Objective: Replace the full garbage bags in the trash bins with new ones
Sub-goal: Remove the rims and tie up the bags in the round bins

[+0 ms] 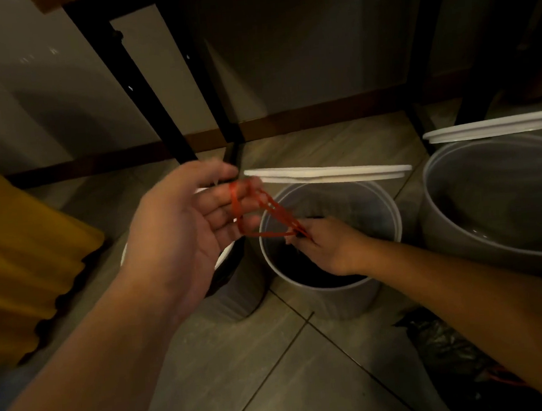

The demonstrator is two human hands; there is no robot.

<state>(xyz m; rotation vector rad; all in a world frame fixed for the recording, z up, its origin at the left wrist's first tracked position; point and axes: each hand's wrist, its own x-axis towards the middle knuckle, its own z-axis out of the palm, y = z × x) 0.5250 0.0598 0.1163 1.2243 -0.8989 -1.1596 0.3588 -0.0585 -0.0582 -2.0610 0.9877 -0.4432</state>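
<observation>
Left forearm fills the near corner, and at its end my left hand [186,221] is turned palm-up, fingers loosely out, not gripping, with a red band [235,205] looped round the fingertips. Across from it my right hand [326,243] pinches the far end of that band between thumb and fingers, so it runs taut between the two. Rubber bands or a drawstring? Too blurred, can't tell.

Where are we in the job? One black garbage bag [449,350] lies crumpled on the floor [259,368] at its near right edge, beside my right forearm, a red strand showing on it. So I'd judge at least one full bag is already out.

Three bins stand toward the wall edge of the floor, by the desk [138,86] legs. Middle bin [335,297], lid [325,173] flipped up, looks dark inside: bag or shadow, I can't say. Right bin [487,169], lid [497,126] also up, looks bare and unlined to me. Left bin [238,298] is mostly hidden behind my left hand. Lining looks like the work left, and no fresh bag is in view.

Band and right hand sit in line with the middle bin's mouth; whether the hand touches the rim I can't tell. That floor bag lies well apart from both hands.
</observation>
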